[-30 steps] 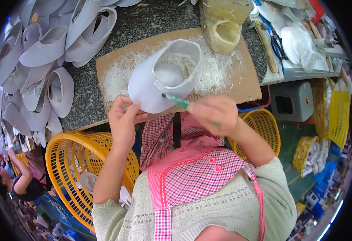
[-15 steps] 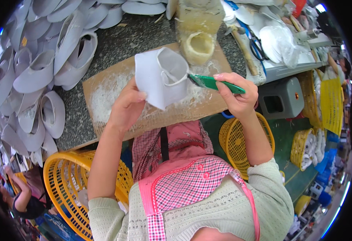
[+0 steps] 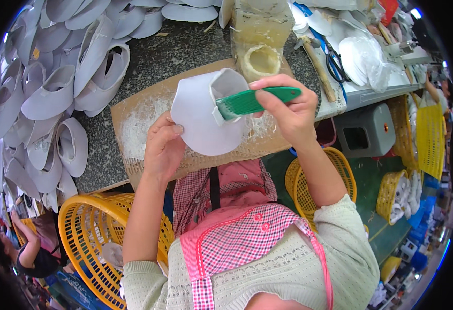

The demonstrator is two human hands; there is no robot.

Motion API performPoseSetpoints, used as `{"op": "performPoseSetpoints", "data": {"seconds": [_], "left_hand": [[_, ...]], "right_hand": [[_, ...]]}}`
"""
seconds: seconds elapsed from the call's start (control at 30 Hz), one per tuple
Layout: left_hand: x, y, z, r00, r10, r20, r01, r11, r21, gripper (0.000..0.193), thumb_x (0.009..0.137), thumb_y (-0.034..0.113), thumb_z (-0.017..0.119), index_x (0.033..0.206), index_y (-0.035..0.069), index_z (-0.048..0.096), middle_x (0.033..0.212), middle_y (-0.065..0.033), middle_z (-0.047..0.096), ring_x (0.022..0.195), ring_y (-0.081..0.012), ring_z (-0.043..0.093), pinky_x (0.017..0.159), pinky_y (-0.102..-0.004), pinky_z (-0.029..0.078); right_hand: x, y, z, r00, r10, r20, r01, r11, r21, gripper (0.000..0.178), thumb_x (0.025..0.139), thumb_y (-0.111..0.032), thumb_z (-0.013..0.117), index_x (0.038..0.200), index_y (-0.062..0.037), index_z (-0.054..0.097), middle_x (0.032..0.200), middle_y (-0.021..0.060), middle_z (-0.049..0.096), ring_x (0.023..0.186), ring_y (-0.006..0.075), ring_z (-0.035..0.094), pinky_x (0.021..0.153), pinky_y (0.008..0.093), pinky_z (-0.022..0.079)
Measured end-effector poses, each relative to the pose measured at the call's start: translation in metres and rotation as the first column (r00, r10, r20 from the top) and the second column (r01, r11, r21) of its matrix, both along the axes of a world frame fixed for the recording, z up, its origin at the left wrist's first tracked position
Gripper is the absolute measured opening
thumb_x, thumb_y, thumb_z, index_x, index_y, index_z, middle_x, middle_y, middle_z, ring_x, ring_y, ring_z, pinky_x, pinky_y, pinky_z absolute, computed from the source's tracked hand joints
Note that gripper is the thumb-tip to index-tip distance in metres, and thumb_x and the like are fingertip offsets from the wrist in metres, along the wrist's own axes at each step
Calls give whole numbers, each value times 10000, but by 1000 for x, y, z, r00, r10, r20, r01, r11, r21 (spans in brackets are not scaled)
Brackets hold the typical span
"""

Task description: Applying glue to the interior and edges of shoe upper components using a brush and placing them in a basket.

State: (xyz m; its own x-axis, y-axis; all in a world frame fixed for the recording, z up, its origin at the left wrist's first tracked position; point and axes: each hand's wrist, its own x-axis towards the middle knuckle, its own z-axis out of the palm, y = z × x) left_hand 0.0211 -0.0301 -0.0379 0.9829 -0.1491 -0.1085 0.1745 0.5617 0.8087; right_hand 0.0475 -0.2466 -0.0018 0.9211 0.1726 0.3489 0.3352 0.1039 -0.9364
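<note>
My left hand (image 3: 164, 147) pinches the left edge of a white shoe upper (image 3: 208, 132), held up above a cardboard sheet (image 3: 206, 160). In my right hand (image 3: 291, 111) is a flat green-handled brush (image 3: 257, 101), gripped between thumb and fingers. Its whitish end lies against the upper's rim, by a small folded flap near the opening. The bristle tips are hard to make out. Just behind the upper stands a yellowish, crusted glue pot (image 3: 275, 62) with a round opening. White dried residue covers much of the cardboard.
Many similar white uppers (image 3: 50, 98) are heaped on the speckled tabletop (image 3: 180, 41) at the left. Far right hold a hammer (image 3: 319, 72), scissors (image 3: 335, 64) and white discs (image 3: 353, 59). Yellow baskets (image 3: 76, 248) flank me below, and a grey stool (image 3: 381, 129) stands right.
The upper has turned so its broad smooth face points toward me. My right hand has moved left and up, bringing the brush from the upper's right side onto its front rim.
</note>
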Motion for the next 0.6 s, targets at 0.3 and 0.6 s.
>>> {"op": "performPoseSetpoints", "data": {"seconds": [0.3,0.6], "left_hand": [[-10,11,12,968,250,23,-250,952,176,110,747,-16,509,845,-6,557,792,-29,566,733,-99,528,663,-222,420],[-8,35,75,865,266,426,-484,667,567,110,805,-8,500,900,-26,553,807,-13,575,613,-19,468,549,-130,336]], "right_hand": [[26,-44,1,795,-339,504,494,844,-211,122,741,21,596,861,4,604,777,67,624,649,103,580,552,203,452],[42,-82,4,773,221,594,286,715,-638,168,709,20,618,872,-20,633,766,71,626,707,122,575,614,229,445]]}}
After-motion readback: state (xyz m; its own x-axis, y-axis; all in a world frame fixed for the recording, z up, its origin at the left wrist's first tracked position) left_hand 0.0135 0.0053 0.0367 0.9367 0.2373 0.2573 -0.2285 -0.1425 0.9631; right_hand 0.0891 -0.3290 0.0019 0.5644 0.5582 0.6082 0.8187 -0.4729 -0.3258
